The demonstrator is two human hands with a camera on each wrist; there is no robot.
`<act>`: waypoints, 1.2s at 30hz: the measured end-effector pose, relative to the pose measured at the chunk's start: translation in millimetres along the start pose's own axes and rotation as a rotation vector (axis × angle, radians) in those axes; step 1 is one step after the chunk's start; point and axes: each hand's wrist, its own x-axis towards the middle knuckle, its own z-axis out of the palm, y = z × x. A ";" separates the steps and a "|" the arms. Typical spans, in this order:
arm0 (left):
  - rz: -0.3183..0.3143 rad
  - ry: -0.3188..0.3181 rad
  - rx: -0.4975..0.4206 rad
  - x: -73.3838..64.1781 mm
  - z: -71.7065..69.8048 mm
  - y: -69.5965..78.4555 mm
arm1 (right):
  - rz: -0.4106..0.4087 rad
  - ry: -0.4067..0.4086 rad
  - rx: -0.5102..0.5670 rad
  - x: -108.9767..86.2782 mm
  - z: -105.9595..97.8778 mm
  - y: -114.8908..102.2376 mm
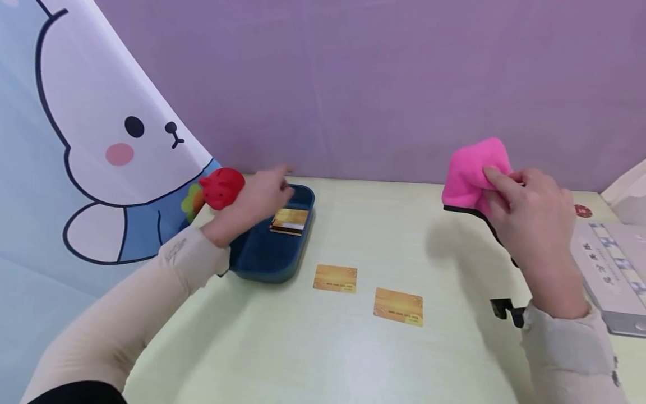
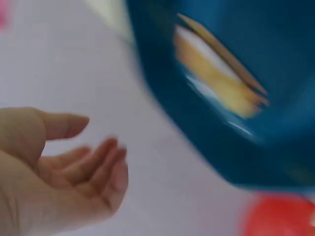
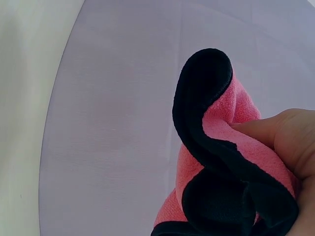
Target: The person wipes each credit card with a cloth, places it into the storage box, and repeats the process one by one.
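My left hand (image 1: 264, 191) hangs over the far left part of a dark blue tray (image 1: 262, 255). Its fingers are loosely bent in the left wrist view, with nothing between them. Gold bank-style cards (image 1: 290, 220) lie in the tray, one showing a black stripe. At the right, my right hand (image 1: 540, 224) holds up a fuzzy pink cloth (image 1: 466, 174) with black edging, pinched between thumb and fingers. The right wrist view shows the cloth (image 3: 236, 145) folded, its black border curling. Two more gold cards lie on the table: one (image 1: 335, 279) near the tray, another (image 1: 398, 307) to its right.
A red pig figure (image 1: 222, 188) is left of the tray. On the right are a pale grey box (image 1: 605, 269), a small dark red disc (image 1: 583, 211) and a black piece (image 1: 507, 308) by the right sleeve. A purple cloth backdrop (image 1: 373, 90) rises behind the table.
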 end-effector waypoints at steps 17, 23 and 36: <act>0.317 -0.564 0.432 -38.0 95.7 66.3 | -0.039 0.056 0.010 -6.5 1.8 -4.8; 0.344 -0.590 0.404 -31.7 97.9 61.6 | 0.007 0.012 0.016 -9.6 1.2 -7.5; 0.222 -0.518 -0.159 -31.7 98.1 48.5 | -0.019 0.057 0.008 -12.9 -1.2 -10.2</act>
